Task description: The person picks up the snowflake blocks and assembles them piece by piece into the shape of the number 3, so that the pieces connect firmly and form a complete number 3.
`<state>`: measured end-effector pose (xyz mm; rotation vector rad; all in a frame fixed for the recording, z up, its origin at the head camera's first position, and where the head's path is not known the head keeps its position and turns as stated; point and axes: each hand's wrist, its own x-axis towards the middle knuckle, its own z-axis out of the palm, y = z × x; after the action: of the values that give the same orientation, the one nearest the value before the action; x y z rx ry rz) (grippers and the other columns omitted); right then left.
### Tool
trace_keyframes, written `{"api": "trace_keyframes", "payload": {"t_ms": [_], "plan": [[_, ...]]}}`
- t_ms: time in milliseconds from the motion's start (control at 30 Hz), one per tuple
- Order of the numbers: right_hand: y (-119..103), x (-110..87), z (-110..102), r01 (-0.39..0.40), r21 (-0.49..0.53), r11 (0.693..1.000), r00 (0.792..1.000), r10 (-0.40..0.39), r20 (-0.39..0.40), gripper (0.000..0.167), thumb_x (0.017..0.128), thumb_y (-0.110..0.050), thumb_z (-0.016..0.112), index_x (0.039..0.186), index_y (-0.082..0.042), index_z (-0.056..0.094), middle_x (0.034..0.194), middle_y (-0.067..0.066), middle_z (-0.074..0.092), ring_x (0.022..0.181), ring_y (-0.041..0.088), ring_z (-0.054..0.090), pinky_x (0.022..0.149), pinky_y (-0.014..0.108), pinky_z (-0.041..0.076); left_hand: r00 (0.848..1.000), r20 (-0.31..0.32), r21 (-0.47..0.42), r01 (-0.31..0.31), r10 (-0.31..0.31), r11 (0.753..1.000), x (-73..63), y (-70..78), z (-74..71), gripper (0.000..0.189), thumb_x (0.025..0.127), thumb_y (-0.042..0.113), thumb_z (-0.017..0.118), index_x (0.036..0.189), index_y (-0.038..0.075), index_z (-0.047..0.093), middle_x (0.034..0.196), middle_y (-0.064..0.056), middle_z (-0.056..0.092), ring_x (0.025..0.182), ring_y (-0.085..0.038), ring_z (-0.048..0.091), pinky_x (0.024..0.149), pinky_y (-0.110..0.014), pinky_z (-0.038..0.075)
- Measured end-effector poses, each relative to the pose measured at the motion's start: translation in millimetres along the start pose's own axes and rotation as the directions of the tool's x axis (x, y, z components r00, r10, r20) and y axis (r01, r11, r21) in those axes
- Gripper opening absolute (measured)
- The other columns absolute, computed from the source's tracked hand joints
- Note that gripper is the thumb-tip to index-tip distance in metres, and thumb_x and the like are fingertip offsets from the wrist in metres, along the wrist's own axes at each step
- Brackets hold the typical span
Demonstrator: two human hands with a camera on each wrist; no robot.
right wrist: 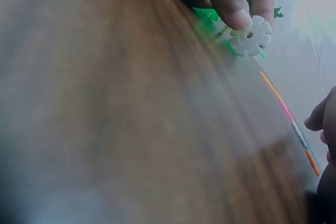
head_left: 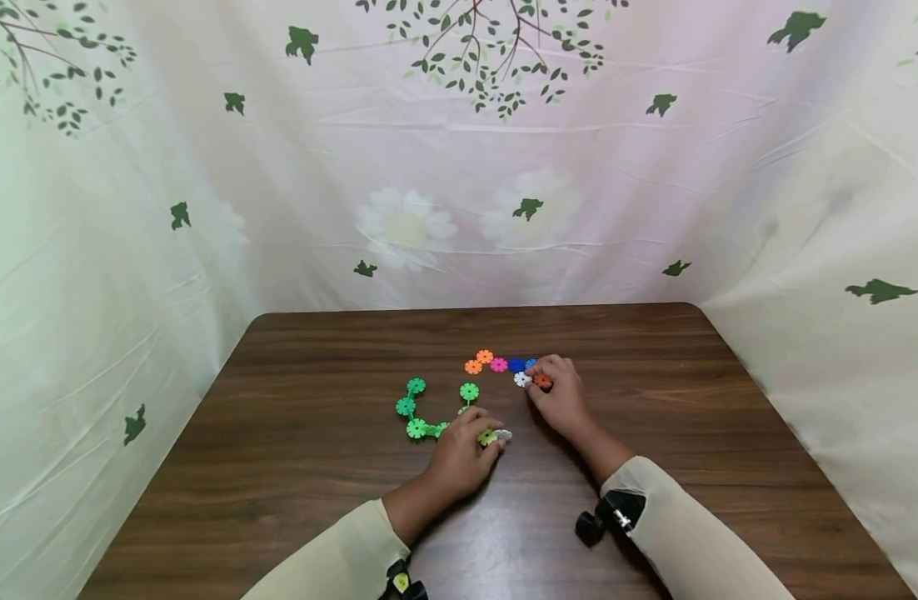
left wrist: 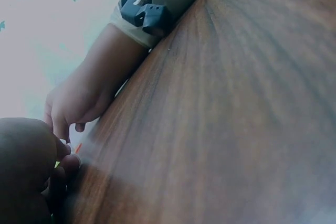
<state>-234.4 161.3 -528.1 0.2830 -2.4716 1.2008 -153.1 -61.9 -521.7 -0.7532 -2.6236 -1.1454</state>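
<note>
In the head view, my left hand [head_left: 462, 454] pinches the near end of a curved chain of green interlocking flower discs [head_left: 416, 428]. A yellow-green disc [head_left: 486, 437] shows between its thumb and fingers, with a white notched disc [right wrist: 252, 38] at the tip. The right wrist view shows the left thumb against this white disc. Farther right, my right hand [head_left: 562, 398] reaches over loose discs with thumb and forefinger apart. Their tips are close to another white disc [head_left: 521, 379], and an orange-red disc [head_left: 543, 381] lies partly under the hand.
Loose discs lie in a row beyond the chain: two orange [head_left: 473, 367], a pink [head_left: 499, 364], a dark blue [head_left: 516, 365] and a lighter blue partly covered. The brown wooden table [head_left: 294, 500] meets printed cloth walls [head_left: 459, 183] at its back and sides.
</note>
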Motion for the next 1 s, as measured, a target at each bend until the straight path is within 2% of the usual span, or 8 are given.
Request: {"api": "trace_keyframes", "payload": {"t_ms": [133,367,633,867,1000], "plan": [[-0.8,5.4,1.5,-0.028,-0.013,1.000,0.999,0.029,0.018,0.016,0.088,-0.005,0.086,0.103,-0.001,0.081,0.121,0.019,0.070,0.122,0.042,0.054,0.102,0.063,0.035,1.000,0.007,-0.006,0.005,-0.005,1.000,-0.2,-0.2,-0.8,0.022,0.100,0.014,0.080,0.121,0.006,0.080,0.121,-0.007,0.070,0.078,-0.006,0.059,0.074,-0.021,0.052],[-1.5,7.9,2.7,-0.059,-0.052,0.997,0.996,0.063,0.068,0.023,0.089,-0.014,0.092,0.104,-0.003,0.079,0.126,0.018,0.062,0.127,0.043,0.048,0.106,0.066,0.027,1.000,0.016,-0.020,0.021,-0.021,1.000,0.2,-0.5,-2.2,0.026,0.098,0.013,0.082,0.123,0.009,0.080,0.123,-0.007,0.070,0.069,0.004,0.051,0.068,-0.018,0.050],[-3.1,7.6,2.1,-0.075,-0.088,0.993,0.993,0.082,0.081,0.023,0.090,-0.017,0.090,0.105,-0.001,0.083,0.128,0.019,0.061,0.130,0.044,0.046,0.107,0.067,0.027,0.999,0.026,-0.028,0.031,-0.030,0.999,-1.0,-1.7,-2.3,0.027,0.098,0.012,0.083,0.124,0.010,0.079,0.123,-0.006,0.069,0.069,0.005,0.050,0.067,-0.017,0.050],[-4.9,6.9,0.6,-0.072,-0.084,0.994,0.993,0.079,0.084,0.010,0.091,-0.011,0.089,0.094,-0.003,0.086,0.123,0.018,0.064,0.129,0.044,0.046,0.105,0.066,0.027,0.999,0.024,-0.015,0.023,-0.023,1.000,-0.6,-2.7,-1.7,0.023,0.099,0.014,0.082,0.121,0.008,0.080,0.124,-0.007,0.069,0.072,0.005,0.052,0.071,-0.019,0.052],[-4.9,6.4,-0.8,-0.086,-0.097,0.992,0.991,0.095,0.094,0.018,0.091,-0.014,0.090,0.103,-0.002,0.086,0.126,0.019,0.064,0.131,0.045,0.046,0.106,0.067,0.028,0.999,0.031,-0.004,0.027,-0.027,1.000,-0.1,-2.9,-1.3,0.022,0.099,0.015,0.082,0.120,0.007,0.081,0.123,-0.006,0.069,0.074,0.004,0.053,0.074,-0.020,0.052]]}}
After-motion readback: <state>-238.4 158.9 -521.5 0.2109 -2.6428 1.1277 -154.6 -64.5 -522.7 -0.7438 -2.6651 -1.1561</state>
